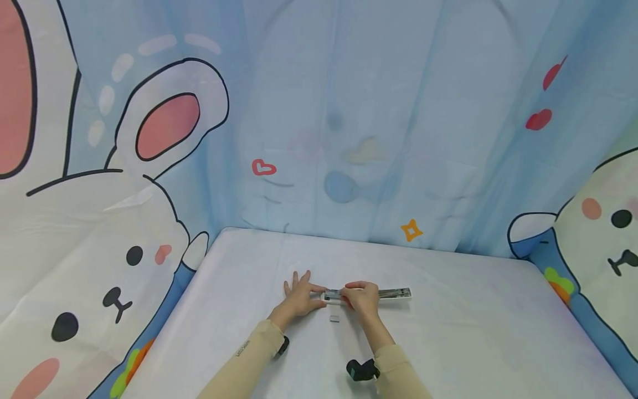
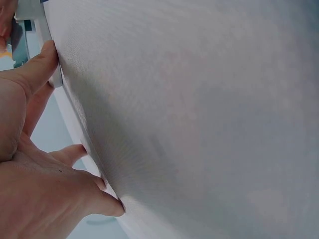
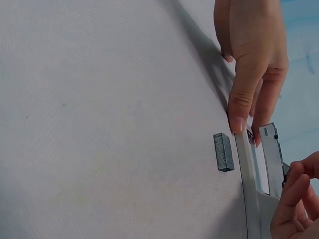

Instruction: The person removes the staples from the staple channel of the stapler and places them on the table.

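A long white stapler (image 1: 396, 293) lies opened out flat on the table, its metal magazine (image 3: 271, 159) showing above the white body. With thumb and forefinger, my left hand (image 1: 299, 297) pinches one end of the stapler from both sides; its other fingers spread away, also seen in the left wrist view (image 2: 55, 184). My right hand (image 1: 364, 299) pinches the magazine near the middle, thumb against fingertips, and hides part of it. Just in front of the stapler lies a short strip of staples (image 3: 224, 152), touched by neither hand.
A white cloth covers the table (image 1: 498, 321). Behind it hangs a blue curtain (image 1: 309, 111) with printed cartoon animals, and similar printed cloth stands at the left and right. A black wrist device (image 1: 362, 370) is on the right forearm.
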`<state>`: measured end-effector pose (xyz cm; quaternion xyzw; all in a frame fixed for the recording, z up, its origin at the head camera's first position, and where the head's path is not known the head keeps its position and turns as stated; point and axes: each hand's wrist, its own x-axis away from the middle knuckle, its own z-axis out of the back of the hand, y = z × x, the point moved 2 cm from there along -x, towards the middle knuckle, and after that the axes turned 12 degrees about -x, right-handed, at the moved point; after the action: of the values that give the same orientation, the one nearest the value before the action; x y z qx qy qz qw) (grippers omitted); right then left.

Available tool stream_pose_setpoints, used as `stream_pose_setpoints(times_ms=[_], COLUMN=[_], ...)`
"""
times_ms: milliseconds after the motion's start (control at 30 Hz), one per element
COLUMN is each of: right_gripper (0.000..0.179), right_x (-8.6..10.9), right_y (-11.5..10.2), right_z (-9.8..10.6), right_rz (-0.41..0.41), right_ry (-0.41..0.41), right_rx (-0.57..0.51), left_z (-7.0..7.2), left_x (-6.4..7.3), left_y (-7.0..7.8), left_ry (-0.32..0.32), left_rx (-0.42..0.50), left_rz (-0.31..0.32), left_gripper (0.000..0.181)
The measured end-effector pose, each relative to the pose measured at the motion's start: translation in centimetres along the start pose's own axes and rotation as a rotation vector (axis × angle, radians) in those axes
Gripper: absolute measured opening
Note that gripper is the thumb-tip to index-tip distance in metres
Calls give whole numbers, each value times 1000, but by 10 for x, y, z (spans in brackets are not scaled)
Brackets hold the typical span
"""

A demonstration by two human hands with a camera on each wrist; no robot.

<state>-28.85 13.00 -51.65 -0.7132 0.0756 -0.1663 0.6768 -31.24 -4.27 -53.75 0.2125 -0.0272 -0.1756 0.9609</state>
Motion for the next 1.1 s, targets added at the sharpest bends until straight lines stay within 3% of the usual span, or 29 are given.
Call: stream_pose_setpoints(times_ms=[333,633,867,1100], right_gripper=[13,13,14,14], right_x=[3,4,4,5], right_y=[-5,-5,-5,-5], right_z=[-6,-7,-2,5], right_rz=[84,95,81,-6], right_ry=[11,14,36,14], right_rx=[105,133,67,-40], left_z=[-2,-3,-3,-2], left_x=[-3,-3,-1,1], left_y=[1,0,2,2], left_ry=[-6,-6,-12,-3], left_rx=[10,14,17,22], left_rz=[6,15,8,9], left_gripper=[39,38,38,37])
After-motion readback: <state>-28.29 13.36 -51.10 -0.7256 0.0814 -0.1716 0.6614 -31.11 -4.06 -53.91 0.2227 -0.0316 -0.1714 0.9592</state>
